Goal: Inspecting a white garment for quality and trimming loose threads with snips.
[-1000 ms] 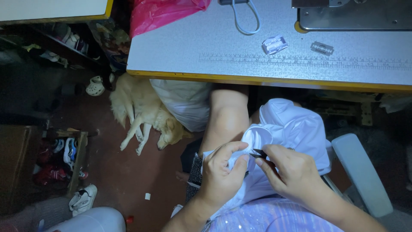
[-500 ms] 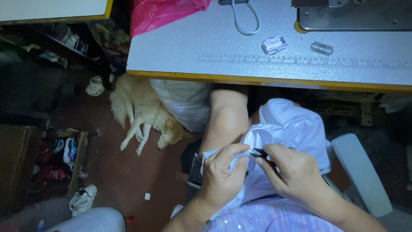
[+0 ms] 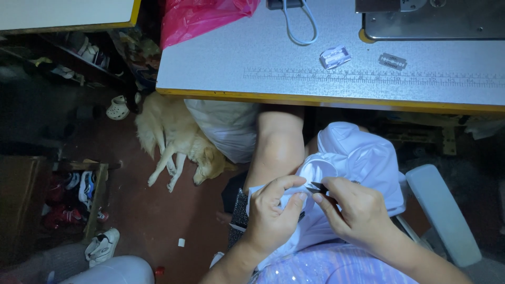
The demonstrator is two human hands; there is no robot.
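Note:
My left hand [image 3: 274, 210] pinches a fold of white fabric [image 3: 357, 158] that lies bunched on my lap. Against that fold my right hand [image 3: 350, 208] holds a small dark blade [image 3: 317, 186] between thumb and fingers, its tip touching the cloth beside my left thumb. Both hands sit close together below the table edge, just right of my bare knee [image 3: 278, 147]. Part of the blade is hidden by my fingers.
A grey sewing table [image 3: 221, 63] with a printed ruler strip spans the top; on it lie a loose razor blade [image 3: 392, 61], a blade wrapper [image 3: 335, 56], a white cord and a pink plastic bag [image 3: 200, 18]. A pale dog [image 3: 181, 144] lies on the floor at left near shoes.
My hands have barely shifted; the fingers have worked slightly along the fabric fold with the blade still against it.

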